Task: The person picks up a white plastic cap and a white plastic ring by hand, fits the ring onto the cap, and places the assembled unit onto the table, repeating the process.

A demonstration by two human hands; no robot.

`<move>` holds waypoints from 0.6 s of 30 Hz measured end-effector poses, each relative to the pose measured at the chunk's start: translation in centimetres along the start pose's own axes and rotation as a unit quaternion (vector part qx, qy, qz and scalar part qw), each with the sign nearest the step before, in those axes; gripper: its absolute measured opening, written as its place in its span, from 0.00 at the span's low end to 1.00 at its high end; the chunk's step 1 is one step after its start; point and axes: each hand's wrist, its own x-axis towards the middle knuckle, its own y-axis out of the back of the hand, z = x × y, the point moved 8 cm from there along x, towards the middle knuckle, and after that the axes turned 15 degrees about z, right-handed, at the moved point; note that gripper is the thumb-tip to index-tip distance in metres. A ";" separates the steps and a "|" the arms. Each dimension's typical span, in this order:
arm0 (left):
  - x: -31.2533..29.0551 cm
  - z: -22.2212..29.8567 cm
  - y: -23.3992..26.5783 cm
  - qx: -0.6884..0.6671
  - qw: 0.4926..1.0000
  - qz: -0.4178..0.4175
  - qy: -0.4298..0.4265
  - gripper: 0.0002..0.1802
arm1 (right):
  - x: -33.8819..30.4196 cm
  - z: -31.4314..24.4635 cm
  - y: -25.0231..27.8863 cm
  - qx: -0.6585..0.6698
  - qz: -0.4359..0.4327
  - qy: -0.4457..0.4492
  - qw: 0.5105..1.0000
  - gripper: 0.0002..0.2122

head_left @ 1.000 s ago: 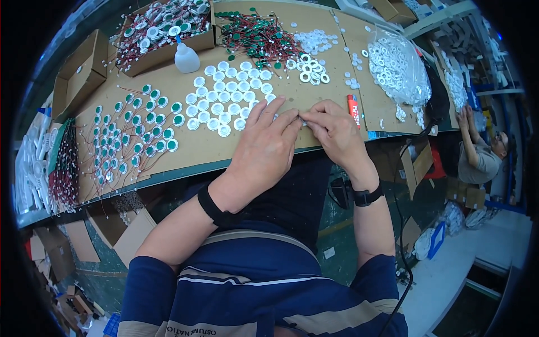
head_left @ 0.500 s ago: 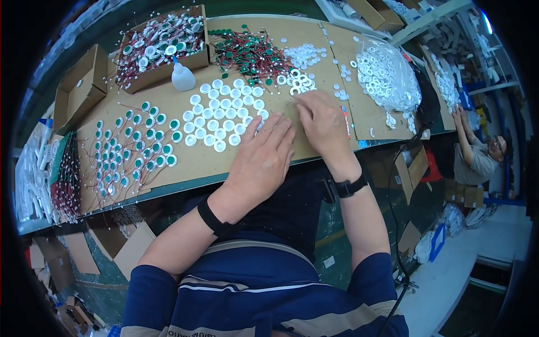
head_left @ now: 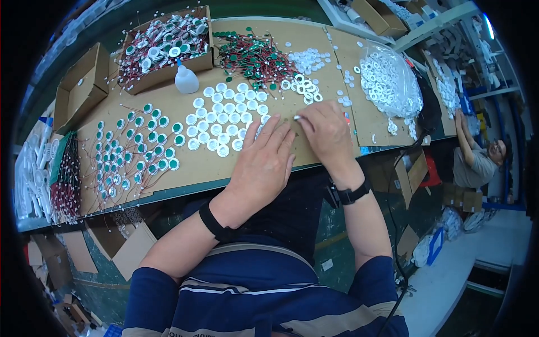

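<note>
My left hand [head_left: 261, 160] lies with fingers stretched out at the right edge of a group of round white caps [head_left: 223, 118], partly covering the nearest ones. To its right, my right hand [head_left: 324, 132] has its fingers pinched together, with a small white piece [head_left: 297, 118] showing at the tips; its exact shape is mostly hidden. Just beyond that hand lies a loose cluster of white rings [head_left: 307, 85]. Left of the caps stand rows of white discs with green centres and red wires [head_left: 137, 140].
A carton [head_left: 209, 60] holds many wired discs, beside a white squeeze bottle [head_left: 186, 80]. Green wired discs [head_left: 252, 56] and small white discs [head_left: 310, 59] lie at the back. A clear bag of rings [head_left: 390, 78] is on the right. Another person [head_left: 477, 157] works at far right.
My right hand has drawn back slightly from the ring cluster, and the small white piece now shows at its fingertips. Several rings are spread farther right. My left hand has barely moved.
</note>
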 end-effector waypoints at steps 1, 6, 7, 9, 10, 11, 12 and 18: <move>0.0 0.0 0.1 -0.003 1.000 0.000 -0.001 0.29 | -0.5 -0.6 0.4 0.016 -0.005 0.004 1.000 0.10; 0.1 0.3 0.1 0.004 1.000 -0.007 -0.014 0.32 | -2.0 -0.4 1.2 0.080 -0.047 -0.004 0.996 0.08; 0.0 0.3 0.0 0.011 1.000 -0.018 -0.022 0.32 | -2.1 -0.2 1.1 0.101 -0.063 -0.012 0.993 0.08; 0.0 0.5 -0.3 0.018 0.999 -0.028 -0.031 0.33 | -1.9 0.7 1.7 0.097 -0.060 -0.026 0.993 0.08; 0.0 0.6 -0.4 0.016 0.999 -0.032 -0.037 0.32 | -1.7 1.6 2.1 0.096 -0.057 -0.040 0.993 0.08; 0.0 0.7 -0.4 0.015 0.998 -0.035 -0.043 0.32 | -1.5 2.5 2.5 0.095 -0.054 -0.054 0.993 0.08; -0.1 1.0 -0.5 0.013 0.998 -0.039 -0.050 0.32 | -1.3 3.6 2.7 0.095 -0.053 -0.054 0.993 0.08; -0.4 1.1 -0.8 0.013 0.996 -0.055 -0.069 0.29 | 0.5 10.0 3.0 -0.134 -0.034 -0.106 0.985 0.09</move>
